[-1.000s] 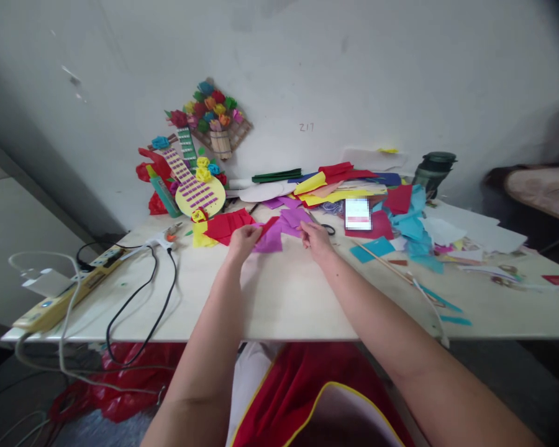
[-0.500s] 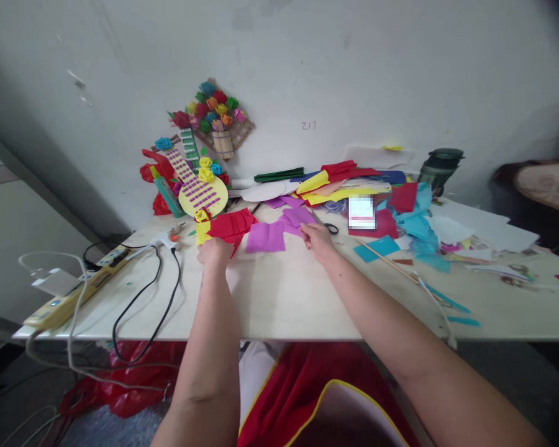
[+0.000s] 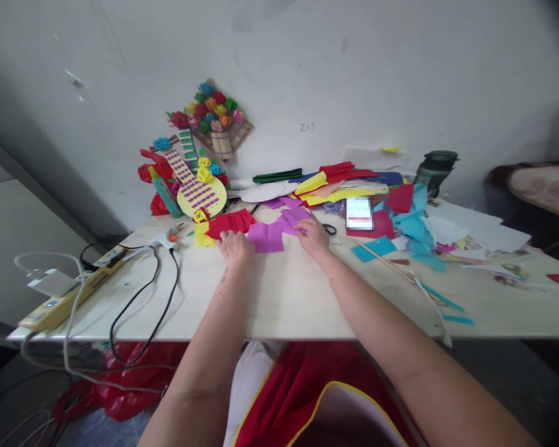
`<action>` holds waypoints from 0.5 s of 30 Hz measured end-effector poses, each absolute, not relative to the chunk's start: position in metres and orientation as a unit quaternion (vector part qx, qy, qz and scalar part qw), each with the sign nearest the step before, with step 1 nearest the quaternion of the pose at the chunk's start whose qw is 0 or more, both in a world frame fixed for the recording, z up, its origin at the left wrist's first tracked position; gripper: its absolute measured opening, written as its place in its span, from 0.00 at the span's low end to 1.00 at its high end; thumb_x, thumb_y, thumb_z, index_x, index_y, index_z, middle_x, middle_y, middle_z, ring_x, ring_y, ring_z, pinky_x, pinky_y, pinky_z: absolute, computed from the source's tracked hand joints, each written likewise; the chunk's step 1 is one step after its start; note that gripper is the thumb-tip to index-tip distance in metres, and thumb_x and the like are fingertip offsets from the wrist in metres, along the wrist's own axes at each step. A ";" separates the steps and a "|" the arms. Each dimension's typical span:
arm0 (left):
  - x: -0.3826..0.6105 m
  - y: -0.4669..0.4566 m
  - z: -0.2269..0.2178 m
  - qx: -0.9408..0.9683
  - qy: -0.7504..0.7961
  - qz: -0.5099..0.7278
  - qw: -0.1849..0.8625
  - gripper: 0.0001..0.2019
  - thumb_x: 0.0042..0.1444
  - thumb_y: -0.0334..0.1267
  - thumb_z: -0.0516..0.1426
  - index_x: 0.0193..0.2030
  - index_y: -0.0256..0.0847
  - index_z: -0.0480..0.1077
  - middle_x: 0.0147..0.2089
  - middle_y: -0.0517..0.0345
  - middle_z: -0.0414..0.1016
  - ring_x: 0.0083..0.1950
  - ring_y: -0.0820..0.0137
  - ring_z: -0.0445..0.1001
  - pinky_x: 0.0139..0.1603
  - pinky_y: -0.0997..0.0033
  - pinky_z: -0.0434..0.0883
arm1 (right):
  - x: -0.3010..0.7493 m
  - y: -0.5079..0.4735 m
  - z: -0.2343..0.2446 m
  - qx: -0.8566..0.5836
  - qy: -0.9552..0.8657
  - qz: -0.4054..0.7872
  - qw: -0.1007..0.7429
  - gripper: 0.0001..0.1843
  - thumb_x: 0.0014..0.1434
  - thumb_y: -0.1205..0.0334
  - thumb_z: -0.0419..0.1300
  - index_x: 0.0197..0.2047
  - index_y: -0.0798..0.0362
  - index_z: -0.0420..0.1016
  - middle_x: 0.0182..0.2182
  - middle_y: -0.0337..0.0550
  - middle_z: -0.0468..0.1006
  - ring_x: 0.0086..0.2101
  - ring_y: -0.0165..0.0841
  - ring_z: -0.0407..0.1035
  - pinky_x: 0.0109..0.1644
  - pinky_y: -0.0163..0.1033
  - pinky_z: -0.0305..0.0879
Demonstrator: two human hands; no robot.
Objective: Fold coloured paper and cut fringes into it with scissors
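My left hand (image 3: 235, 247) lies palm down, fingers spread, along the front edge of the red crepe paper (image 3: 231, 222) and beside a square of purple paper (image 3: 266, 237). Yellow paper (image 3: 203, 236) shows from under the red. To the right, the fingers of my right hand (image 3: 313, 238) are closed at the edge of more purple paper (image 3: 292, 218), which lies in overlapping pieces; the fingertips are partly hidden. Close behind that hand is the dark handle of a pair of scissors (image 3: 329, 229).
Paper-flower crafts (image 3: 202, 197) and a glue bottle (image 3: 164, 192) stand back left. A power strip (image 3: 69, 295) with cables lies left. Stacked coloured paper (image 3: 340, 186), a phone (image 3: 359, 213), a thin stick (image 3: 384, 261), blue scraps and a dark bottle (image 3: 435, 172) occupy the right.
My left hand has moved right from the yellow and red paper's left end, its fingers going from curled to spread. My right hand stays by the purple paper, turned slightly.
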State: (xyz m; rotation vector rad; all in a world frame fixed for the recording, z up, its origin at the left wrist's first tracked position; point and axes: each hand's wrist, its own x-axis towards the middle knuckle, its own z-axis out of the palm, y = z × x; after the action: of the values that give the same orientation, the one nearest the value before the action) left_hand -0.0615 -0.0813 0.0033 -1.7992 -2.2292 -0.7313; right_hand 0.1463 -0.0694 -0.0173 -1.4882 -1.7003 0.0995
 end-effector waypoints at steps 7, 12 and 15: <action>-0.060 -0.073 -0.003 -0.582 -0.775 -0.240 0.062 0.08 0.45 0.40 0.58 0.29 0.37 0.71 0.43 0.33 0.71 0.52 0.42 0.60 0.49 0.44 0.55 | 0.147 -0.065 -0.020 -0.645 -0.720 0.028 0.253 0.16 0.57 0.55 0.54 0.46 0.44 0.78 0.63 0.40 0.57 0.59 0.45 0.52 0.61 0.51 0.45; -0.058 -0.078 0.001 -0.602 -0.734 -0.312 0.048 0.02 0.45 0.35 0.56 0.25 0.40 0.69 0.40 0.41 0.73 0.50 0.49 0.64 0.50 0.49 0.58 | 0.145 -0.054 -0.023 -0.661 -0.719 0.059 0.206 0.29 0.60 0.48 0.48 0.61 0.50 0.63 0.65 0.46 0.50 0.63 0.47 0.43 0.63 0.56 0.39; -0.055 -0.077 0.001 -0.625 -0.634 -0.450 -0.073 0.06 0.45 0.40 0.57 0.24 0.40 0.67 0.36 0.49 0.73 0.44 0.60 0.69 0.46 0.61 0.64 | 0.149 -0.049 -0.023 -0.660 -0.691 0.098 0.276 0.32 0.60 0.48 0.47 0.62 0.55 0.59 0.65 0.50 0.51 0.63 0.46 0.45 0.64 0.52 0.41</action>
State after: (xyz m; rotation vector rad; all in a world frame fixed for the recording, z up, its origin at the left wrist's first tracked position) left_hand -0.0547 -0.0769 0.0010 -2.0599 -2.0910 -1.4829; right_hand 0.1486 -0.0490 -0.0230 -1.7745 -1.8574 0.2627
